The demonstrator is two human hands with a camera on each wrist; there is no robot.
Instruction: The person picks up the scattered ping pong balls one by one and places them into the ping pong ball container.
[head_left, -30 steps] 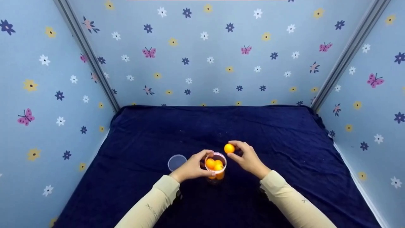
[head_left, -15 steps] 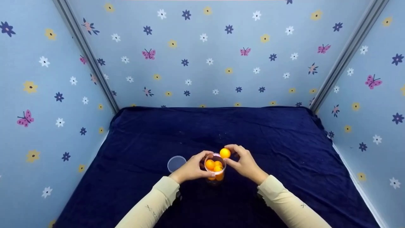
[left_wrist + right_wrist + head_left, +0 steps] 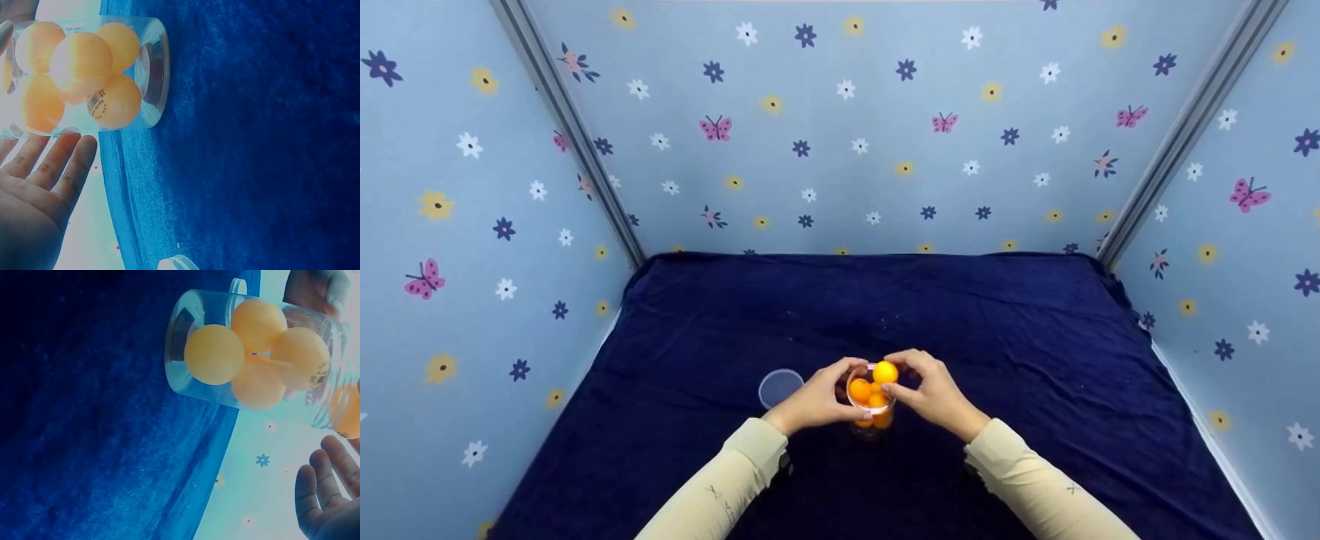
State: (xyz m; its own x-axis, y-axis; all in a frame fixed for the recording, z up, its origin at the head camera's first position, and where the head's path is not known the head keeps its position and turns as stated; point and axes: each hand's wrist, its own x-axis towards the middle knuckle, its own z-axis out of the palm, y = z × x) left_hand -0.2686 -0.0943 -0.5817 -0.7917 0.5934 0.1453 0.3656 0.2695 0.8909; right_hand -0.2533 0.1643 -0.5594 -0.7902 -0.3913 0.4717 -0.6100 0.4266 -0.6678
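A clear plastic jar (image 3: 154,73) holds several orange ping-pong balls (image 3: 81,62); one of them carries printed lettering. My left hand (image 3: 821,397) grips the jar near its rim, thumb on the near side and fingers round the far side. Right at the jar's mouth, my right hand (image 3: 934,390) pinches another orange ping-pong ball (image 3: 886,373) between thumb and fingers. In the right wrist view that ball (image 3: 350,410) shows at the threaded neck, partly cut off by the frame edge, while the other right-hand fingers (image 3: 323,478) spread loosely beside it.
A round translucent lid (image 3: 781,388) lies on the dark blue cloth (image 3: 847,300) left of the jar, close to the left wrist. Patterned walls (image 3: 840,127) with flowers and butterflies enclose the cloth at the back and both sides.
My right hand has moved left and slightly nearer, bringing its ping-pong ball from beside the jar to over the mouth. The left hand and jar have stayed in place.
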